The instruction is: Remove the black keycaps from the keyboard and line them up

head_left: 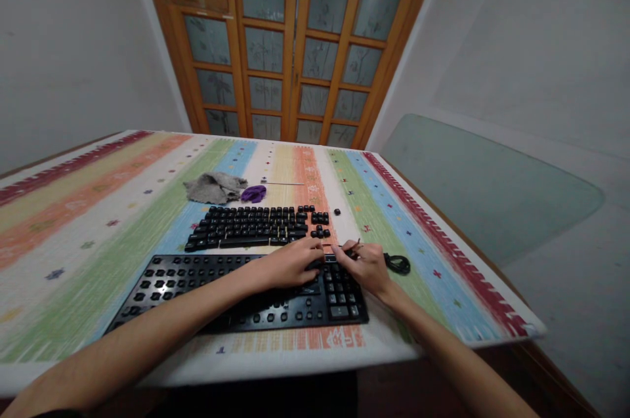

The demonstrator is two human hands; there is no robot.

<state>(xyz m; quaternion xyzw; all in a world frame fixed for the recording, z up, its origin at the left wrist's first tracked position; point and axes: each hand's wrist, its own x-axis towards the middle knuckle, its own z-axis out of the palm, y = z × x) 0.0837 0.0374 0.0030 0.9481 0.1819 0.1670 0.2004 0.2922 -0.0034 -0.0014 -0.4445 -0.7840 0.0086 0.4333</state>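
A black keyboard (236,300) lies at the table's near side. Most of its left and middle part shows bare switch posts, while keycaps sit on the number pad (339,296) at its right. My left hand (298,264) rests over the keyboard's upper right part, fingers bent and drawn together; whatever is in them is hidden. Beside it, my right hand (367,267) is closed above the number pad's top corner, and a thin dark piece sticks up from its fingers. Behind the keyboard, loose black keycaps (246,224) stand in rows laid out like a keyboard.
A grey cloth (214,187) and a purple cloth (254,193) lie behind the keycaps, near a thin rod (283,183). One keycap (337,212) sits apart. A coiled black cable (398,264) lies right of my right hand. A striped cloth (433,228) covers the table.
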